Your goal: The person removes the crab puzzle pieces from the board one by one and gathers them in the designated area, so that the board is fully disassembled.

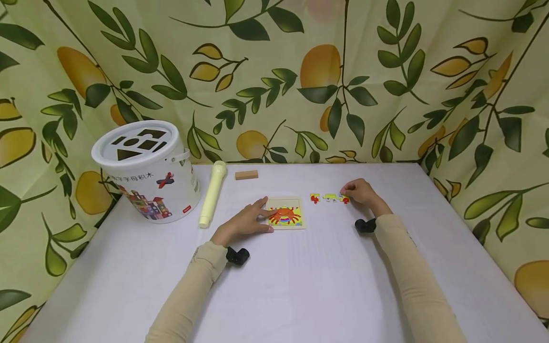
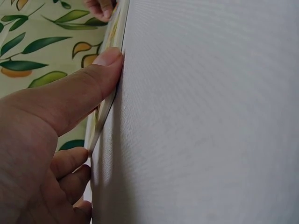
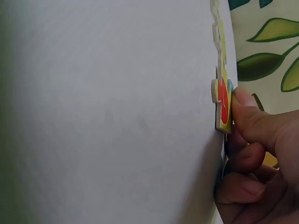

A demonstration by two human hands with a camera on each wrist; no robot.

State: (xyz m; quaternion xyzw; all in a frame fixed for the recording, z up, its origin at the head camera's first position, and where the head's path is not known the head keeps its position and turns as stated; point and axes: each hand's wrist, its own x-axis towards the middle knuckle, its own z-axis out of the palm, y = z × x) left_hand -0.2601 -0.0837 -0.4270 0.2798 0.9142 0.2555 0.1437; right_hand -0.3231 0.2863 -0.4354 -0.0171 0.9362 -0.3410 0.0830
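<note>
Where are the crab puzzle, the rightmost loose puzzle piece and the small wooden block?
Crab puzzle (image 1: 286, 216): head view, on the crab's orange body.
Rightmost loose puzzle piece (image 3: 224, 102): right wrist view, on the red patch of its printed face.
Small wooden block (image 1: 246, 176): head view, on its long front side.

Right hand (image 3: 259, 161) apparently pinching puzzle piece (image 3: 224, 105), white tabletop (image 3: 117, 112), leafy curtain (image 3: 264, 44)

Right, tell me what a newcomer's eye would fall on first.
Probably the fruit-patterned curtain behind the table, then the white bucket at the left. Next might come the bright crab puzzle mid-table, touched by the left hand, and small pieces at the right hand.
</note>
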